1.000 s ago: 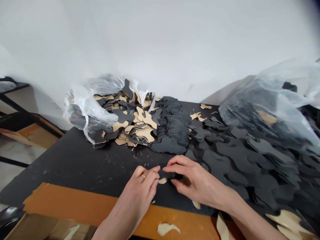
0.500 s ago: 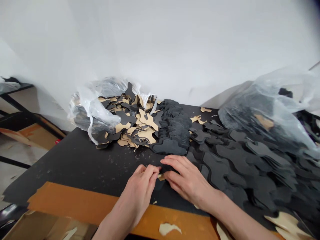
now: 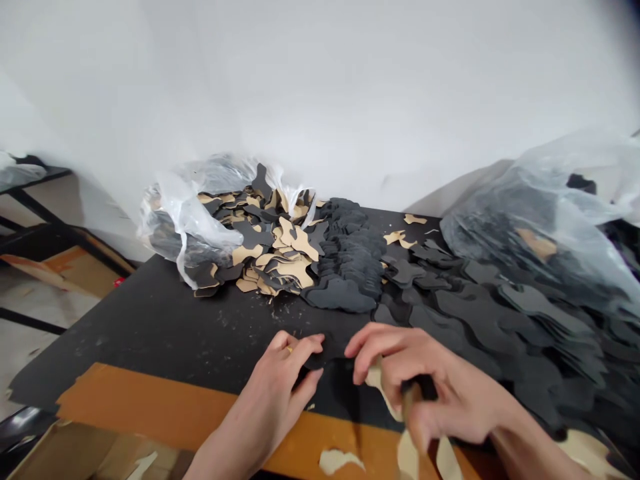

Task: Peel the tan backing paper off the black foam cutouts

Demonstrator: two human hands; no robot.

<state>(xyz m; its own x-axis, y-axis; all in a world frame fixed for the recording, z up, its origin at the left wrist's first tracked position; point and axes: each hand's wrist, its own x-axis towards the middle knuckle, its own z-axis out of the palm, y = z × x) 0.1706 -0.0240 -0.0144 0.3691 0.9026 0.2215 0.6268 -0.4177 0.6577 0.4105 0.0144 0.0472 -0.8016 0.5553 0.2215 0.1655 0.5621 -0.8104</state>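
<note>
My left hand (image 3: 287, 377) is closed, thumb and fingers curled round a black cut-out piece (image 3: 314, 361) just above the dark table; most of the piece is hidden. My right hand (image 3: 425, 380) is to the right, closed on a tan paper backing (image 3: 383, 387) that hangs below its fingers. A dark shape shows inside the right hand's grip, blurred. Beyond both hands stands a row of stacked black pieces (image 3: 345, 293). To its left, a loose heap of tan-backed pieces (image 3: 285, 267) spills from a plastic bag (image 3: 190, 220).
Many black pieces (image 3: 480, 313) spread over the table's right side, before another plastic bag (image 3: 540, 207). Brown tape (image 3: 150, 403) runs along the front edge, with a tan scrap (image 3: 340, 460) on it. A cardboard box (image 3: 85, 450) is at lower left, a shelf frame (image 3: 35, 207) farther left.
My right hand has moved right and towards me, away from my left hand, carrying the tan paper backing. My left hand has stayed nearly in place.
</note>
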